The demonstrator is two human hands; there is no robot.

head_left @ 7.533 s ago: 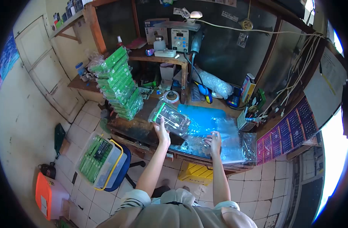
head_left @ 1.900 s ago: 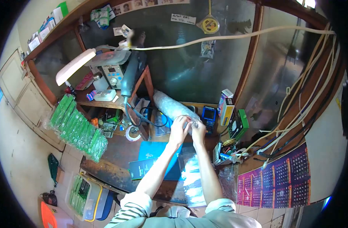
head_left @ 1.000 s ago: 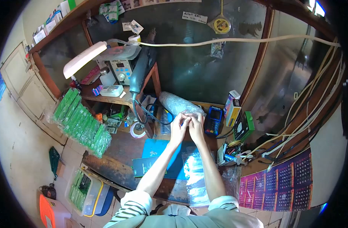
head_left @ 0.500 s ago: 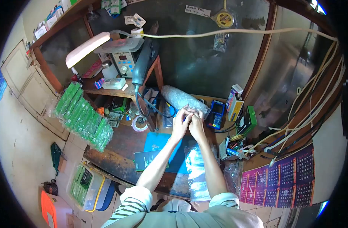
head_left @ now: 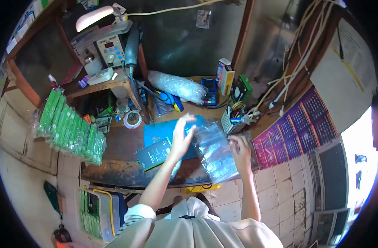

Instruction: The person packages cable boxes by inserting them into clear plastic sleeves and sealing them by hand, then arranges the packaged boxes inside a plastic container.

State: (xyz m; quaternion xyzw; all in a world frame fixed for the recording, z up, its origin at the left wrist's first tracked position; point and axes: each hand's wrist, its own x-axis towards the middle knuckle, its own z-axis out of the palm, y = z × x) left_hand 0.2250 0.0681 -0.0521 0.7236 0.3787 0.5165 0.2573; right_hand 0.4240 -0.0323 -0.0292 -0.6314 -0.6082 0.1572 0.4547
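My left hand (head_left: 183,138) is open with fingers apart, above the blue mat (head_left: 156,131) and beside the left edge of some clear plastic bags (head_left: 216,153). The bags lie flat and shiny near the table's front edge. My right hand (head_left: 241,152) is at their right edge, its fingers bent closed on the thin plastic; the fingertips are partly hidden. A dark green flat box (head_left: 154,153) with print lies on the mat, left of my left forearm.
A bubble-wrap roll (head_left: 176,87), a blue card terminal (head_left: 209,91) and small boxes (head_left: 226,80) stand at the back. A pen basket (head_left: 229,122) sits behind my right hand. Green packets (head_left: 71,128) hang at left. A soldering or hot-air station (head_left: 110,49) is on the shelf.
My hands were together by the bubble-wrap roll; they have parted and come back toward me, the right one to the plastic bags. The view has turned right and lower.
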